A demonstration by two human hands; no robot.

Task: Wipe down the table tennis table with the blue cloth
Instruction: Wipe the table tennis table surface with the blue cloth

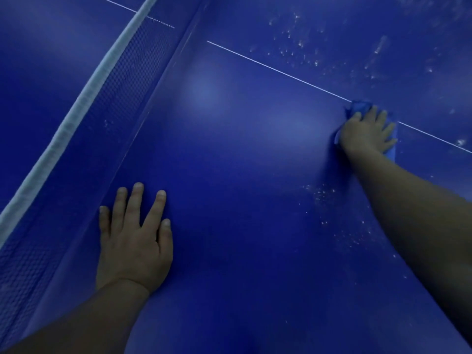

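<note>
The dark blue table tennis table (242, 154) fills the view. My right hand (366, 130) presses flat on the blue cloth (358, 106), fingers spread, right on the thin white centre line (275, 69). The cloth shows only at the hand's edges. My left hand (134, 235) rests flat on the table surface, fingers straight, close to the net. It holds nothing.
The net (84, 98) with its white top band runs diagonally from the lower left to the top middle. White specks of dust (298, 44) lie beyond the centre line at the upper right. More specks (332, 213) lie beside my right forearm.
</note>
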